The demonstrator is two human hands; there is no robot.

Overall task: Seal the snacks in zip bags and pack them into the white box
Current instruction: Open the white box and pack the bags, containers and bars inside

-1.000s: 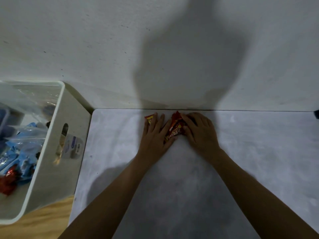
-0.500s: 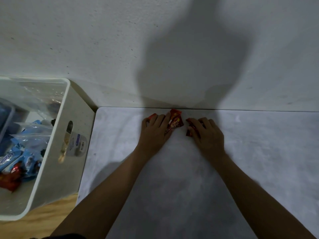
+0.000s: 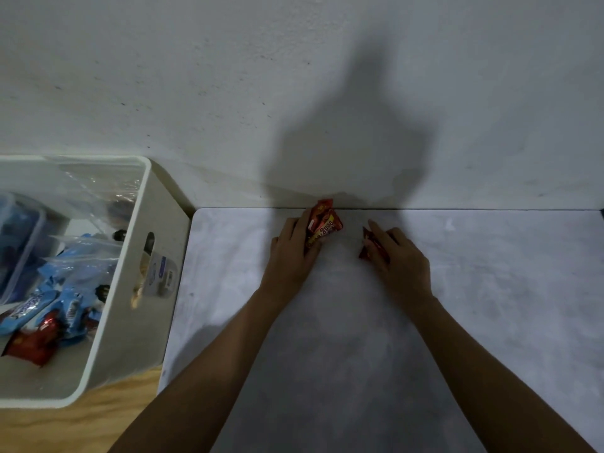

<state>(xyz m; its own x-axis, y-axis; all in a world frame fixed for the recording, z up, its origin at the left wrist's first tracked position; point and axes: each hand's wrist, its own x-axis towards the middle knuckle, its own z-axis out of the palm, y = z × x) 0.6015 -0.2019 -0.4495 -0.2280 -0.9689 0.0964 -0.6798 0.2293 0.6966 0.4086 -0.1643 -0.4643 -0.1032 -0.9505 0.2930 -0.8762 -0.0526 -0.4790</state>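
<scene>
At the far edge of the grey mat (image 3: 490,289), my left hand (image 3: 291,253) grips a bunch of red snack packets (image 3: 323,225) that stick out past its fingers. My right hand (image 3: 398,259) lies a little to the right, closed over another red packet (image 3: 367,248) that shows under its fingers. The two hands are apart. The white box (image 3: 130,305) stands at the left, off the mat. It holds clear zip bags (image 3: 81,256) with blue and red snacks inside.
A pale wall (image 3: 294,93) rises right behind the mat's far edge, with my shadow on it. The box rests on a wooden surface (image 3: 81,426) at the lower left. A dark object (image 3: 602,214) peeks in at the mat's far right corner.
My hands have drawn apart. The left has gathered the red packets and shifted slightly toward the wall; the right has slid rightward with one packet under it.
</scene>
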